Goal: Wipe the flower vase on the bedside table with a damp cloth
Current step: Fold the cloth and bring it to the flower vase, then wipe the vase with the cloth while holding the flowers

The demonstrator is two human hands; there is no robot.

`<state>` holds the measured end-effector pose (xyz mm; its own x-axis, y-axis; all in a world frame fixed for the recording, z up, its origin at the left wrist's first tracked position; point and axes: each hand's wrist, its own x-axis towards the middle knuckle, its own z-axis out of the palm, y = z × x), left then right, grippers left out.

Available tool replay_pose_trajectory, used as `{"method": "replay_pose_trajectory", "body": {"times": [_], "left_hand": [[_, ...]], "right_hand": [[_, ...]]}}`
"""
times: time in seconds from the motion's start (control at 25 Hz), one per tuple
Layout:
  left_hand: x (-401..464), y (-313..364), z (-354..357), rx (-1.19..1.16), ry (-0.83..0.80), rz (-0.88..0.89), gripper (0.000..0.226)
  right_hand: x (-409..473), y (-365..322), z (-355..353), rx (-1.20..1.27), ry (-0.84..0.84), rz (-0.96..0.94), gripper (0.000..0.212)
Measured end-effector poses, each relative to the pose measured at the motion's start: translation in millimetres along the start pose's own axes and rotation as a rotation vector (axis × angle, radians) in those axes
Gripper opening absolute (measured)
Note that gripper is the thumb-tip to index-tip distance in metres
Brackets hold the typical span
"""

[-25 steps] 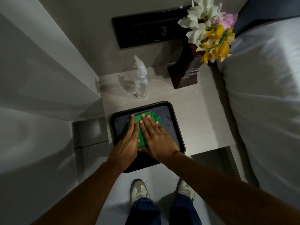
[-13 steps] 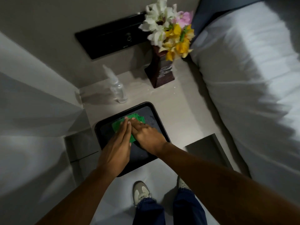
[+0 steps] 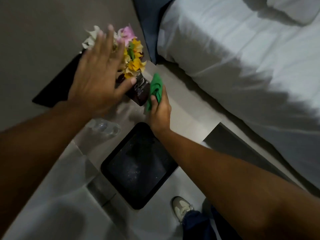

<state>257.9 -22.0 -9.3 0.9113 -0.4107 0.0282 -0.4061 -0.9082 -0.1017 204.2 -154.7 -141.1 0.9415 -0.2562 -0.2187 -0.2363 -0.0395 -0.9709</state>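
Centre-left of the frame, the dark brown glossy flower vase [image 3: 140, 91] stands on the pale grey bedside table [image 3: 187, 108]. The right hand [image 3: 160, 111] pinches a crumpled green cloth [image 3: 155, 89] against its right side; the left hand [image 3: 97, 78], fingers spread wide, hovers blurred over it, its thumb by the rim

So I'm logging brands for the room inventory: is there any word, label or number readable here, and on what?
None can be read.
Vase: pale streaks on its dark side, too blurred to tell if they are lettering.
Spray bottle: clear, blurred, no label visible.
Black tray: only specks.
Green cloth: plain.
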Motion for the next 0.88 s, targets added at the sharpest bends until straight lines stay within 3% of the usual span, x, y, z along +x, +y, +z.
{"method": "replay_pose_trajectory", "body": {"times": [0.24,0.32,0.44,0.88], "left_hand": [[35.6,-20.7,15.6,0.148,-0.08,0.12,0.095],[35.3,-22.5,19.9,0.156,-0.086,0.141,0.095],[35.1,-27.4,22.5,0.175,-0.069,0.175,0.091],[32.9,-32.9,31.4,0.194,-0.015,0.265,0.087]], "right_hand": [[16.1,2.5,54.8,-0.072,0.079,-0.124,0.063],[-3.6,10.9,64.4,-0.117,0.024,-0.151,0.07],[-14.8,13.8,69.0,-0.108,-0.051,-0.126,0.079],[-5.7,20.1,85.9,-0.153,0.045,-0.074,0.086]]}}
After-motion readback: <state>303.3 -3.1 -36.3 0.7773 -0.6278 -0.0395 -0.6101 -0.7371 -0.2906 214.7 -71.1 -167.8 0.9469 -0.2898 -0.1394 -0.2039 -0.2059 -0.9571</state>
